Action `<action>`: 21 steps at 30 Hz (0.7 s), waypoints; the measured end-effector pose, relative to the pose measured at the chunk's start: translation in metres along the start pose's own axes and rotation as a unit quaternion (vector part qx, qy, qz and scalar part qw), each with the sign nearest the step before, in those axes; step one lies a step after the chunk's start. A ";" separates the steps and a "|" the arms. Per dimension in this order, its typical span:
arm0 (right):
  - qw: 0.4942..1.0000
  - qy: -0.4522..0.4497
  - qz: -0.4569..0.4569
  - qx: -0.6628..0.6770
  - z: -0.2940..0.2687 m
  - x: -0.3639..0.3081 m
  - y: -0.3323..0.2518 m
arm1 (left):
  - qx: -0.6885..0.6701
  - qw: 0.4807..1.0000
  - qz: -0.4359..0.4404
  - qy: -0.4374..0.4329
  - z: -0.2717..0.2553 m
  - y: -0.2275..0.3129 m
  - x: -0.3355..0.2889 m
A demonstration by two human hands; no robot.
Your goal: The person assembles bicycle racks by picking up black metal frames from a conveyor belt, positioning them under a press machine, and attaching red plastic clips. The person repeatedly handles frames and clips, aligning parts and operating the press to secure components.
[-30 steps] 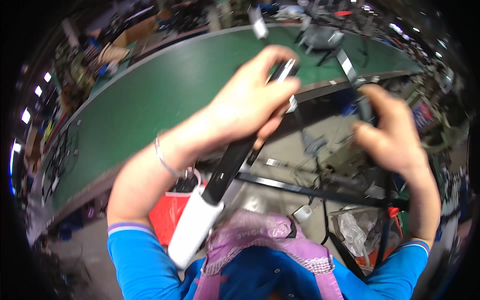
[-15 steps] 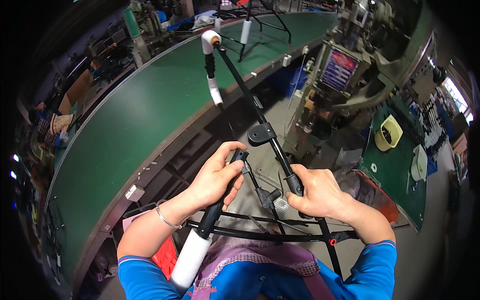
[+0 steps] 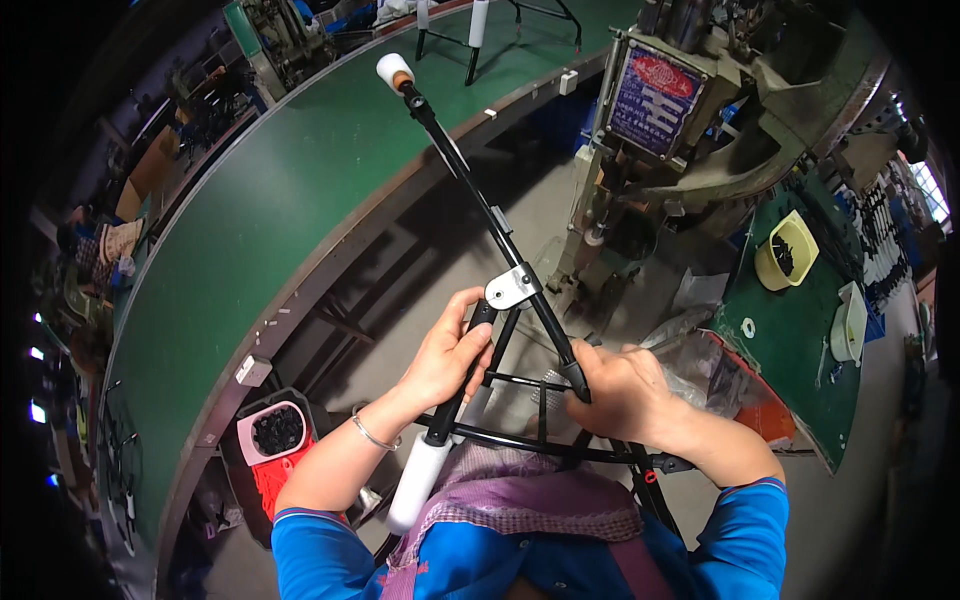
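A black metal tube frame is in front of me. My left hand (image 3: 440, 350) is closed around a short black tube (image 3: 450, 405), whose lower end carries a white foam sleeve (image 3: 418, 482). My right hand (image 3: 625, 395) grips the lower part of a long black tube (image 3: 468, 178) slanting up and left to a white foam-covered end (image 3: 394, 71). A bracket (image 3: 512, 287) on the long tube lies right at the short tube's top, by my left fingertips. Whether they are joined cannot be made out. Crossing black bars (image 3: 535, 445) lie against my apron.
A curved green worktable (image 3: 250, 230) runs along the left and far side. A heavy press machine (image 3: 650, 100) stands to the right. Behind it, another green table (image 3: 790, 350) carries a yellow tub (image 3: 787, 252) of dark parts. Below left sits a pink tub (image 3: 275, 430) of black pieces.
The long tube has turned and moved left and down, bringing its bracket to the top of the short tube. The hanging white-ended part now lines up behind the tube. Both hands keep their grip.
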State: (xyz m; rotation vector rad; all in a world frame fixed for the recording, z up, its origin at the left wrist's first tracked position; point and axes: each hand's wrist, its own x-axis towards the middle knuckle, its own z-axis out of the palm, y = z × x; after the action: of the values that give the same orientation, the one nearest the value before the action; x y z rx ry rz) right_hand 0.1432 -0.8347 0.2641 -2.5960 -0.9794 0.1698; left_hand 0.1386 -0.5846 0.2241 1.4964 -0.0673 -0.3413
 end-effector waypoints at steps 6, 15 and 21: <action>0.999 -0.028 0.010 -0.013 0.020 -0.008 0.014 | -0.004 1.000 0.001 0.021 0.014 -0.021 0.007; 1.000 -0.020 0.010 -0.005 0.046 -0.022 0.026 | 0.008 1.000 -0.008 0.019 0.025 -0.035 0.008; 0.997 -0.068 0.043 0.002 0.048 -0.023 0.033 | -0.023 0.999 -0.016 0.017 0.032 -0.048 0.012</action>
State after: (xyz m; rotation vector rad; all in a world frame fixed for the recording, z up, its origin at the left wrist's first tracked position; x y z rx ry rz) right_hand 0.1345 -0.8589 0.2067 -2.6538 -0.9119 0.3754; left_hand 0.1336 -0.6205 0.1775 1.4576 -0.0090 -0.3412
